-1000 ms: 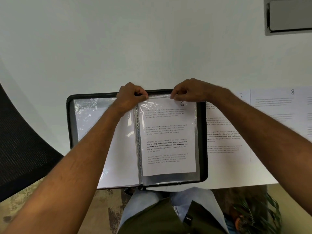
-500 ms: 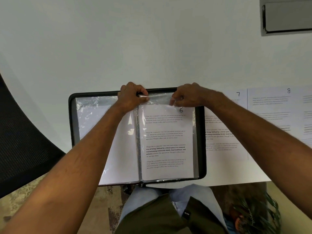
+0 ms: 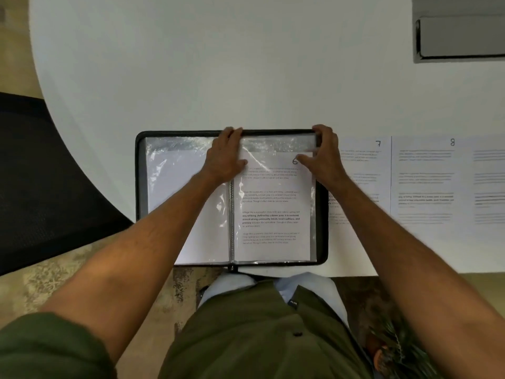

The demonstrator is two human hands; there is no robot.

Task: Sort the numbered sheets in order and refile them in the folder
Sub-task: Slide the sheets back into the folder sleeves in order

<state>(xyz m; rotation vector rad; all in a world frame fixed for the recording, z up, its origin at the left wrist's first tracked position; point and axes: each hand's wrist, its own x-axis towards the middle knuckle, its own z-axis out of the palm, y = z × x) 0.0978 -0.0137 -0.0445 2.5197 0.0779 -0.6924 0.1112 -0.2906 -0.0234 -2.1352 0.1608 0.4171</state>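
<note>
Two hands rest on the far edge of an open folder [image 3: 140, 170] that lies on a white table [image 3: 218, 77], its near edge at the table's front edge. Left hand [image 3: 225, 155]: placed over the spine near the top, fingers bent over the black rim, thumb lying flat on the top left corner of the right-hand sleeve [image 3: 276, 144]; whether it pinches the plastic cannot be told. Right hand [image 3: 323, 153]: set at the folder's top right corner, fingers curled over the rim, thumb stretched leftward onto the sleeve just beside the handwritten number. Sheet 6 [image 3: 273, 209] sits inside this clear sleeve, upright and printed side up, its top edge below the sleeve's mouth, so that a band of bare glossy plastic shows above it. Left-hand page [image 3: 177, 181]: a plain white sheet under reflective plastic, partly covered by the left forearm. Sheet 7 [image 3: 363, 181] lies flat on the table just beside the folder's right edge, its left part hidden under the folder and the right forearm. Sheet 8 [image 3: 426, 184] lies directly right of sheet 7, edges meeting. A further printed sheet [image 3: 489, 184] is cut off by the frame's right border. A grey tray [image 3: 459, 36] occupies the far right corner of the table. A black mesh chair [image 3: 41, 173] stands at the left.
</note>
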